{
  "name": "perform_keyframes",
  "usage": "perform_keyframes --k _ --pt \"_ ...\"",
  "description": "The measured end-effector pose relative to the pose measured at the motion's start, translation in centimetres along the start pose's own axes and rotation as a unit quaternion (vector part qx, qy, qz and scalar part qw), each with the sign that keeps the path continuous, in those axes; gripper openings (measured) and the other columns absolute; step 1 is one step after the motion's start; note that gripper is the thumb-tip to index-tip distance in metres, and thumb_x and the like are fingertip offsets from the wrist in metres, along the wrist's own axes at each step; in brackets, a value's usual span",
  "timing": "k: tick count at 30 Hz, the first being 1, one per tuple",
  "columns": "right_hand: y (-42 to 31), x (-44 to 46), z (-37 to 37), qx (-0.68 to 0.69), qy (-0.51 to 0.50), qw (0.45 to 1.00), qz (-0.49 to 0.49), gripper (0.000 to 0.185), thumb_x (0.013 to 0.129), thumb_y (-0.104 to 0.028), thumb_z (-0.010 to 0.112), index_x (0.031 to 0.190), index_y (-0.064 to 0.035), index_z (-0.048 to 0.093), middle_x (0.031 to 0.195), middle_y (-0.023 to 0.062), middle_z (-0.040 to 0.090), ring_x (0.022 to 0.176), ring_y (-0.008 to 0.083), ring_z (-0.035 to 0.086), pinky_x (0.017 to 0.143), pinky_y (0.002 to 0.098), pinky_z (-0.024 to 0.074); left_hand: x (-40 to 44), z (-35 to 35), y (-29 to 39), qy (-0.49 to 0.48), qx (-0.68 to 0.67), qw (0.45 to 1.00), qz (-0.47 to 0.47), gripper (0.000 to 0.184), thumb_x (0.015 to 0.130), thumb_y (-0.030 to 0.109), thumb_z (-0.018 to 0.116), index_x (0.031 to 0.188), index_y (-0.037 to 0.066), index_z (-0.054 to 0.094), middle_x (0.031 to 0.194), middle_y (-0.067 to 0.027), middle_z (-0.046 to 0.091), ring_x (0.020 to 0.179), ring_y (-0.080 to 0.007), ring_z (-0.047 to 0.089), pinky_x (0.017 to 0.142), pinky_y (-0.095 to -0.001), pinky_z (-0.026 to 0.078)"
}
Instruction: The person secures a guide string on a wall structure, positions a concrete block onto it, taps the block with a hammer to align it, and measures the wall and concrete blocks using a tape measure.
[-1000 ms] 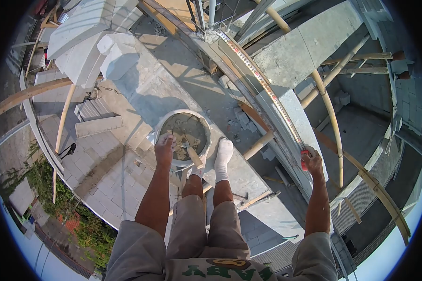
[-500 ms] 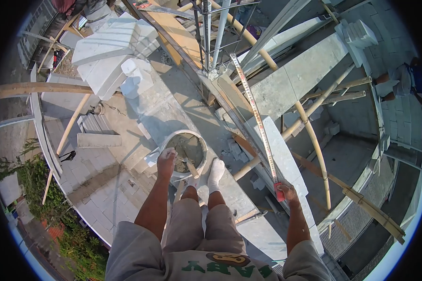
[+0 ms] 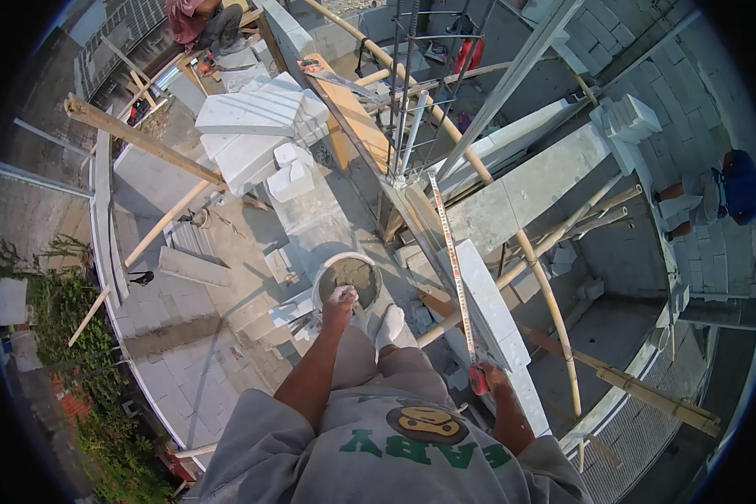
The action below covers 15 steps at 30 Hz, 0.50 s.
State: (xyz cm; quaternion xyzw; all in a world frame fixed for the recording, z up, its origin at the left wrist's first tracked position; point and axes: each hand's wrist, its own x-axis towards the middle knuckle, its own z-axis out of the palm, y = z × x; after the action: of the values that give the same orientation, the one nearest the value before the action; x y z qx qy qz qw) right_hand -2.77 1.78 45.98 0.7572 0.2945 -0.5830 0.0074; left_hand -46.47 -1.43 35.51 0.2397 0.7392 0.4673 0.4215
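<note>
My right hand (image 3: pixel 497 385) is wrapped round a red tape measure (image 3: pixel 479 380). Its pale blade (image 3: pixel 451 252) is drawn out along the top of the block wall (image 3: pixel 489 307), reaching the foot of the steel rebar column (image 3: pixel 412 92). My left hand (image 3: pixel 339 307) is closed with bunched fingers at the near side of a round bucket (image 3: pixel 317 281) of grey wet mortar (image 3: pixel 357 275). What those fingers hold, if anything, is hidden. The trowel seen earlier in the mortar cannot be made out now. A white-socked foot (image 3: pixel 390 326) stands beside the bucket.
White blocks (image 3: pixel 252 105) are stacked ahead on the left. Bamboo poles (image 3: pixel 550 302) cross an opening on the right. A wooden beam (image 3: pixel 143 139) juts out at left. One person (image 3: pixel 200 23) crouches at the far left; another (image 3: pixel 718 195) is at the right.
My left hand has moved right and down to where the trowel handle showed. The right hand and tape measure sit lower and slightly left. The view has shifted, showing more of the far person.
</note>
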Motion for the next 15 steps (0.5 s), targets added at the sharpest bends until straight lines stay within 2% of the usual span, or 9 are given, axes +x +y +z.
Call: perform_keyframes --k 1,4,7,10,12,13,15 --pt "1.7 1.1 -0.2 0.03 -0.02 0.999 -0.006 0.042 0.08 -0.042 0.06 0.103 -0.0081 0.069 0.086 0.0121 0.065 0.07 0.0251 0.065 0.068 0.0372 0.0525 -0.4 -0.2 0.2 0.003 -0.019 1.0 0.008 0.032 0.092 0.029 0.058 0.106 0.0 0.064 0.093 -0.0139 0.069 0.085 -0.0219 0.069 0.076 -0.0336 0.052" --pt "-1.1 -2.0 -0.4 -0.116 0.025 0.993 -0.024 0.044 0.082 -0.039 0.056 0.109 -0.0054 0.066 0.096 0.0166 0.064 0.088 0.0263 0.064 0.079 0.0373 0.0502 -1.6 -1.6 1.5 0.015 -0.036 0.999 -0.012 0.035 0.09 0.032 0.06 0.105 0.001 0.065 0.09 -0.0132 0.07 0.084 -0.0222 0.068 0.074 -0.0328 0.052" --pt "2.7 3.1 -1.4 -0.194 0.062 0.958 -0.202 0.038 0.085 -0.033 0.052 0.106 -0.0063 0.066 0.095 0.0171 0.064 0.084 0.0272 0.064 0.075 0.038 0.0511 -1.4 -3.0 0.9 0.022 -0.031 0.999 -0.014 0.035 0.09 0.033 0.06 0.103 0.002 0.066 0.088 -0.0131 0.07 0.083 -0.0228 0.068 0.074 -0.0327 0.051" --pt "1.6 4.1 -2.1 -0.37 0.028 0.873 -0.318 0.036 0.086 -0.03 0.049 0.105 -0.0051 0.066 0.097 0.0173 0.065 0.083 0.0292 0.065 0.075 0.0397 0.0513 -0.7 -4.9 1.3 0.044 -0.007 0.999 -0.015 0.034 0.09 0.034 0.059 0.101 0.002 0.066 0.087 -0.0132 0.07 0.08 -0.0232 0.067 0.073 -0.0333 0.051" --pt "0.4 4.8 -1.4 -0.266 0.009 0.935 -0.233 0.035 0.086 -0.03 0.05 0.103 -0.0046 0.067 0.098 0.0191 0.065 0.083 0.031 0.065 0.076 0.0399 0.0512 -0.2 -6.3 1.7 0.052 0.027 0.998 -0.011 0.035 0.09 0.034 0.059 0.099 0.001 0.066 0.086 -0.013 0.07 0.078 -0.0241 0.067 0.073 -0.0339 0.05" --pt "-0.5 5.0 -1.0 -0.211 -0.001 0.959 -0.188 0.035 0.086 -0.03 0.05 0.103 -0.0043 0.067 0.099 0.02 0.065 0.082 0.032 0.065 0.076 0.0401 0.0512 0.1 -6.9 1.7 0.054 0.0 0.999 -0.003 0.035 0.091 0.034 0.058 0.099 0.001 0.066 0.086 -0.0132 0.07 0.078 -0.0242 0.067 0.073 -0.034 0.05" --pt "-2.4 4.1 -0.6 -0.317 0.01 0.913 -0.257 0.034 0.086 -0.029 0.05 0.1 -0.0036 0.067 0.096 0.0205 0.066 0.08 0.0316 0.066 0.074 0.0401 0.0522 0.4 -7.6 2.1 0.058 -0.056 0.997 0.011 0.036 0.091 0.035 0.057 0.098 0.0 0.065 0.086 -0.0134 0.07 0.078 -0.0246 0.066 0.073 -0.0342 0.05"
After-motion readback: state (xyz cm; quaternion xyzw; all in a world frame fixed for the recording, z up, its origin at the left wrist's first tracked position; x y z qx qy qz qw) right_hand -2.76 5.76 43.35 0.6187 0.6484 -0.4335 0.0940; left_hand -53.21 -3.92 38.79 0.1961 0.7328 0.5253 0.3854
